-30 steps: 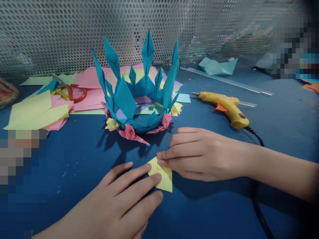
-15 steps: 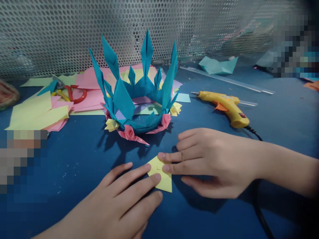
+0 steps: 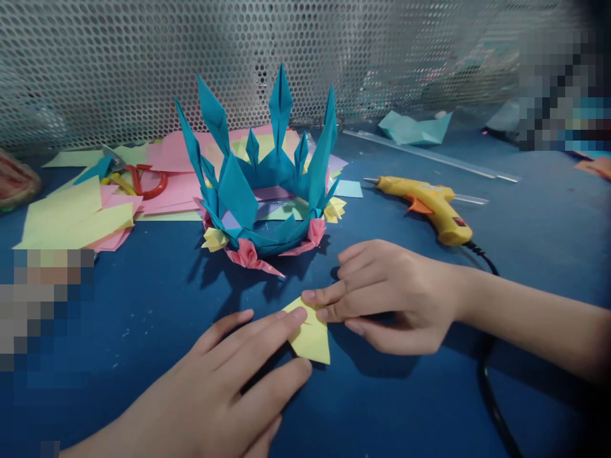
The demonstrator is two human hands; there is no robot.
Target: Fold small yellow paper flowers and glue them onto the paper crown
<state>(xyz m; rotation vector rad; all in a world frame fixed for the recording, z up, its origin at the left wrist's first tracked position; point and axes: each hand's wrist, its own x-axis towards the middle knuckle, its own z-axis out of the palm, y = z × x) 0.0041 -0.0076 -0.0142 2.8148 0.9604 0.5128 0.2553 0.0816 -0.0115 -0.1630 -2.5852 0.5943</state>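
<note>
A small folded piece of yellow paper [image 3: 311, 343] lies flat on the blue table in front of me. My left hand [image 3: 224, 375] rests on its left side, fingers stretched out and the fingertips pressing the paper. From the right, my right hand [image 3: 391, 299] touches the paper's upper right edge with two extended fingertips; its thumb is held apart. Just beyond the hands stands a blue folded-paper crown [image 3: 238, 197] with tall pointed spikes. Pink and yellow paper flowers, among them a pink one [image 3: 248, 254], sit around its base.
A yellow glue gun [image 3: 424, 203] lies at the right, its black cord [image 3: 487, 381] running past my right forearm. Behind it are a clear stick [image 3: 429, 152] and a teal folded paper [image 3: 415, 127]. Red-handled scissors [image 3: 147, 183] lie among coloured sheets [image 3: 71, 216] at left. A perforated metal screen [image 3: 191, 51] stands behind.
A left fingertip has slid up and right over the yellow paper. My right fingers have bent a little more, and that hand has risen slightly. The crown stays in place.
</note>
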